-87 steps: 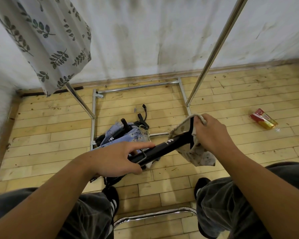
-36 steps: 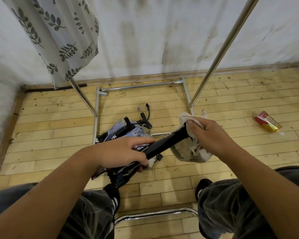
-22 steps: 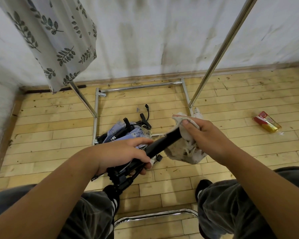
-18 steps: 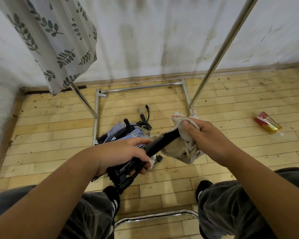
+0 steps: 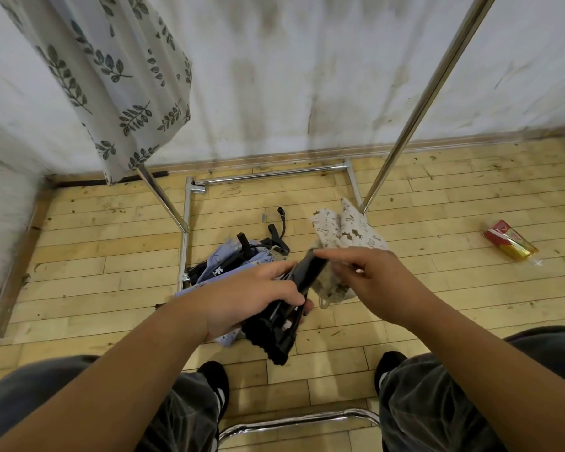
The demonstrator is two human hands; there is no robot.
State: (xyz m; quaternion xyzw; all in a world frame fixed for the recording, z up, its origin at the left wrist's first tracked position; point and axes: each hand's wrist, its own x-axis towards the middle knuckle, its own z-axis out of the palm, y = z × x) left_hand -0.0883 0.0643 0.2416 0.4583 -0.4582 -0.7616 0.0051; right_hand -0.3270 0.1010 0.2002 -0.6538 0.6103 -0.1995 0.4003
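Observation:
My left hand (image 5: 252,298) grips a black tube-shaped tool (image 5: 276,334) around its middle, above the floor in front of my knees. The tool's thick lower end points toward me and its upper end slants up to the right. My right hand (image 5: 375,282) holds a beige patterned cloth (image 5: 348,230) against the tool's upper end, index finger stretched along the tip. Part of the cloth stands up behind that hand and part bunches beneath it. My hands hide most of the tool's shaft.
A light blue bag (image 5: 224,265) with black straps lies on the wooden floor under my hands. A chrome clothes rack (image 5: 268,177) stands around it, with leaf-print fabric (image 5: 118,76) hanging at the left. A red and gold packet (image 5: 509,244) lies at the right. A chrome bar (image 5: 294,422) runs between my feet.
My right hand has slid the cloth down the tool toward my left hand. The tool has tilted steeper and come closer to me. A flap of cloth now stands up behind my right hand.

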